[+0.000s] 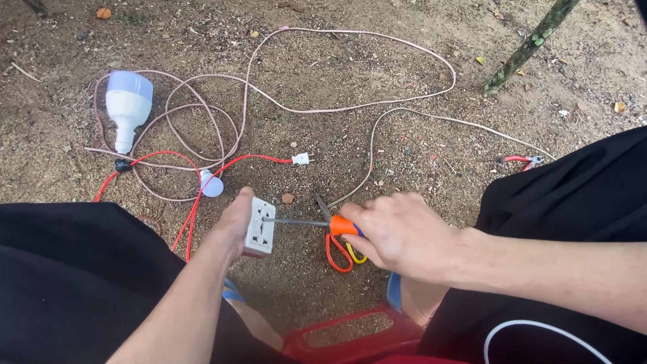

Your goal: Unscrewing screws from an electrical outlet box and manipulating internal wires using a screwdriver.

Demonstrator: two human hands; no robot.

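My left hand (232, 226) grips a white socket block (260, 226) from its left side, face turned toward the right. My right hand (397, 232) holds a screwdriver with an orange handle (340, 225); its metal shaft (296, 220) runs left and its tip touches the upper part of the socket face. Scissors with orange and yellow handles (340, 253) lie on the ground just under the screwdriver.
A large white bulb (127, 104) lies at the left among loops of pale cable (350, 108). Red wire (202, 175), a small bulb (211, 184) and a white plug (300, 159) lie ahead. Red pliers (519, 160) sit at right, a thin trunk (529, 44) top right, a red stool (350, 337) below.
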